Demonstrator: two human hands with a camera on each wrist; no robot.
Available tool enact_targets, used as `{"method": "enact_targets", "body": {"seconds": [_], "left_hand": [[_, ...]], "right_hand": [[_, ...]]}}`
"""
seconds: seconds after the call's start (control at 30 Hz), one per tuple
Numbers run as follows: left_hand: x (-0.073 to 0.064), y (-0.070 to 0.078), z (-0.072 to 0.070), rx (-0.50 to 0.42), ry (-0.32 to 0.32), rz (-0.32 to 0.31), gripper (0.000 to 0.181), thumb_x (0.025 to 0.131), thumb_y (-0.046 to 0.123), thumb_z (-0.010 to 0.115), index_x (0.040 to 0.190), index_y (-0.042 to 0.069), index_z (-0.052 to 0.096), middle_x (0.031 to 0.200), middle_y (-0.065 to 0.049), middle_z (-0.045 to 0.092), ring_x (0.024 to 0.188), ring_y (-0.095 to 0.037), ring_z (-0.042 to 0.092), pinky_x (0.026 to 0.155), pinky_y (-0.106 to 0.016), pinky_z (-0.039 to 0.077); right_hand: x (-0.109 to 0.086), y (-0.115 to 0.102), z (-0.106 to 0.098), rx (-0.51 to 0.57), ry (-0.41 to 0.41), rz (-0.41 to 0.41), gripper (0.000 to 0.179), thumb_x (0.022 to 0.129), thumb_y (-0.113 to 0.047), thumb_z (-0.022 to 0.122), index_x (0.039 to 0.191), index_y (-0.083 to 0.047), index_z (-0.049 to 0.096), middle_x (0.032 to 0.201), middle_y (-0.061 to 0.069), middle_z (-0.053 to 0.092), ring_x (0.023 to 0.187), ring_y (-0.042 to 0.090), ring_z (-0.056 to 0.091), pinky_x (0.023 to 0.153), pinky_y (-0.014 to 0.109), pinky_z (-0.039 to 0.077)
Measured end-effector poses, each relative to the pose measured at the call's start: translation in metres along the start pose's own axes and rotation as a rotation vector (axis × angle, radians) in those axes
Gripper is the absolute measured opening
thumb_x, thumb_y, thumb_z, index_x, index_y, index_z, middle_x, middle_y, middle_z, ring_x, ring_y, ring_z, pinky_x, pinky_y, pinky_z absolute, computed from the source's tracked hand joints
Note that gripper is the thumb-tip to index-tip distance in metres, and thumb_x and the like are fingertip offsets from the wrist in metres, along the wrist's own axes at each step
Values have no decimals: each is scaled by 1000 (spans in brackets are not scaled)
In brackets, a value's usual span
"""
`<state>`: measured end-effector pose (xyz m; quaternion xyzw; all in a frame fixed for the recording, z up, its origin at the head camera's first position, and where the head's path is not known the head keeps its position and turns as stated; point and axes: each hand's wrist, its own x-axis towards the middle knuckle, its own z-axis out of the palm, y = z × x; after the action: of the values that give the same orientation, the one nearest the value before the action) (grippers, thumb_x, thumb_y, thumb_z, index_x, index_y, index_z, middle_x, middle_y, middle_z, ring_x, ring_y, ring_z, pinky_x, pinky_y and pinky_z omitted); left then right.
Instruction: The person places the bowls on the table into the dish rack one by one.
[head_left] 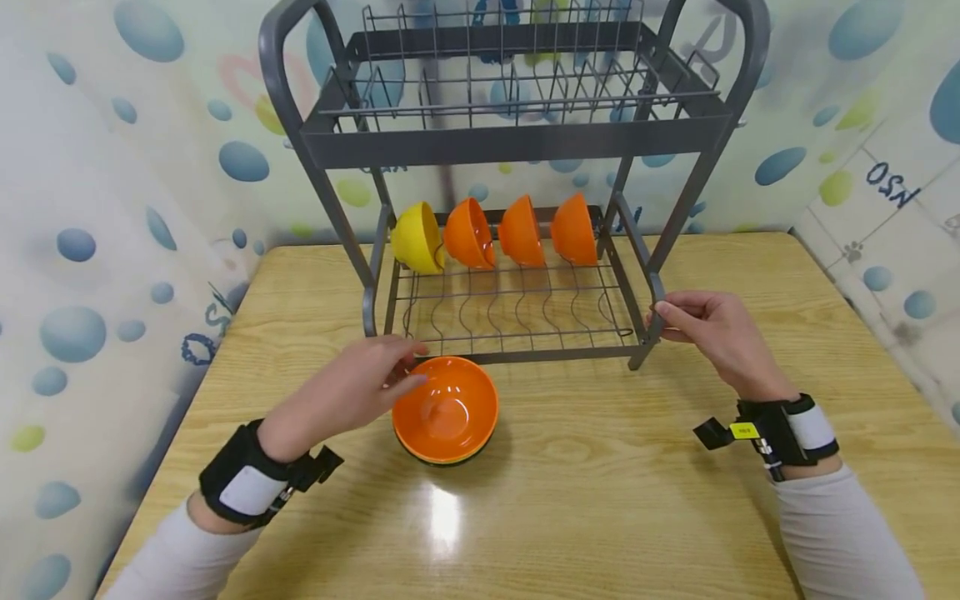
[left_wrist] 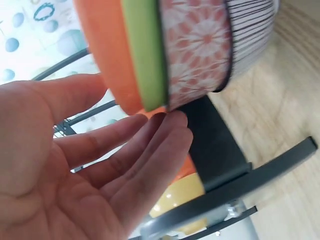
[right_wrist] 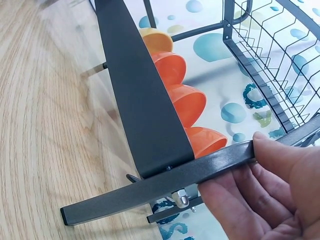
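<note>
A stack of nested bowls stands on the table in front of the dish rack [head_left: 480,357]. An orange bowl [head_left: 450,421] is on top; below it the left wrist view shows a green bowl [left_wrist: 145,55], a red flower-patterned bowl [left_wrist: 197,47] and a striped one [left_wrist: 252,30]. My left hand [head_left: 367,379] is at the stack's rack-side rim, thumb over the orange bowl and loosely extended fingers along the outside. My right hand [head_left: 716,333] pinches the rack's right front post [right_wrist: 220,162] between thumb and fingers.
On the rack's lower wire shelf, a yellow bowl [head_left: 417,239] and three orange bowls [head_left: 520,233] stand tilted in a row at the back. Above them is an upper wire basket [head_left: 517,142]. Patterned walls [head_left: 135,208] border the wooden table [head_left: 600,508].
</note>
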<state>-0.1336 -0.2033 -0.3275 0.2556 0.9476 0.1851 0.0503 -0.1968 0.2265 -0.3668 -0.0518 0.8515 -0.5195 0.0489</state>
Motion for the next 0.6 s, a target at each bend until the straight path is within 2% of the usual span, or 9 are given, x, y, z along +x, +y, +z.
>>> {"method": "enact_targets", "body": {"seconds": [0.2, 0.43, 0.6], "left_hand": [[2, -2, 10, 13, -22, -15, 23, 91, 22, 65, 107, 7, 67, 89, -1, 64, 75, -11, 54, 66, -25, 48], [6, 0, 16, 32, -1, -56, 16, 89, 23, 67, 98, 9, 69, 85, 1, 65, 73, -11, 55, 66, -27, 50], [9, 2, 17, 51, -8, -65, 8, 86, 18, 70, 90, 11, 69, 78, 2, 63, 69, -11, 52, 63, -25, 47]], "right_hand": [[-1, 0, -2, -20, -3, 14, 54, 92, -44, 56, 123, 0, 61, 105, 4, 71, 91, 8, 68, 80, 19, 55], [0, 1, -1, -12, 0, 12, 54, 92, -45, 57, 123, -1, 61, 107, 3, 70, 91, 8, 68, 79, 20, 55], [0, 1, -1, -6, -2, -10, 51, 93, -41, 57, 122, 1, 61, 101, -6, 69, 89, 10, 67, 78, 19, 55]]}}
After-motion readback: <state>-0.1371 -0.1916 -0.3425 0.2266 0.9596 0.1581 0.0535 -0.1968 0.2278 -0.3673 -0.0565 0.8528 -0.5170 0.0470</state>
